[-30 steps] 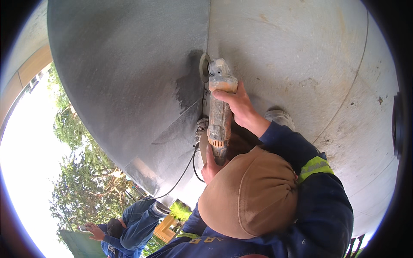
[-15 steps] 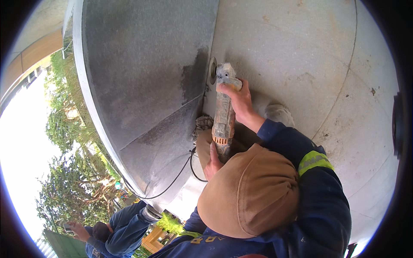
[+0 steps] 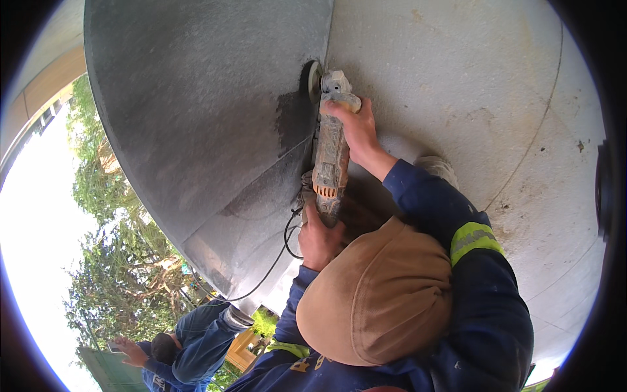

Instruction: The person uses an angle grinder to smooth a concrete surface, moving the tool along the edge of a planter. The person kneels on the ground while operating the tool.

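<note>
The head view shows an angle grinder [image 3: 331,153] held against a big grey metal tank [image 3: 196,117]. Its long body runs from 6 o'clock up to 12 o'clock. The right hand [image 3: 356,127] is closed around the top, nearest the disc [image 3: 314,80]. The left hand [image 3: 319,238] is closed around the bottom end, by the black cord [image 3: 274,264]. No containers are near.

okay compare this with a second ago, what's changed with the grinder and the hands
The view has shifted, but the angle grinder stays on the seam of the grey metal tank, its disc by the same dark ground patch. The right hand still grips its head and the left hand its rear. Nothing was let go. The person below is still there.
</note>
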{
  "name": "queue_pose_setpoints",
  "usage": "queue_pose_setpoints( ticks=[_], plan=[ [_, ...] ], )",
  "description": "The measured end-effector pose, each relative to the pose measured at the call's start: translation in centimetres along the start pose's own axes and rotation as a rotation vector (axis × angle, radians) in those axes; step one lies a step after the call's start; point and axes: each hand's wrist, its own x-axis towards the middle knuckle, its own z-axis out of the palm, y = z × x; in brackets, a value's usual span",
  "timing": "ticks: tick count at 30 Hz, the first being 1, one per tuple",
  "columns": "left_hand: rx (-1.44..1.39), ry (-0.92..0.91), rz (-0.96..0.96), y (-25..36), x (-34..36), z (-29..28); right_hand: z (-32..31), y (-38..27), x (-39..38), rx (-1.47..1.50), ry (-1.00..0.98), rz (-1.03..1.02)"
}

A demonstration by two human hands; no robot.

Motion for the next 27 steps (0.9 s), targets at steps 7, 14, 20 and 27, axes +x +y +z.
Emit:
queue_pose_setpoints(
  ticks=[7,14,20,27],
  plan=[
    [-0.05,0.014,0.003,-0.4,0.3,-0.3,0.7,-1.1,0.1,-0.012,-0.004,0.021],
    [-0.055,0.011,-0.001,-0.5,1.1,-0.1,0.3,-0.5,1.2,-0.048,0.03,0.01],
    [-0.047,0.043,-0.009,-0.2,0.3,-0.6,1.2,-0.8,0.3,-0.016,-0.025,-0.022],
    [-0.029,0.008,0.018,0.1,1.0,-0.8,0.3,-1.0,1.6,-0.051,0.025,0.011]
  ],
)
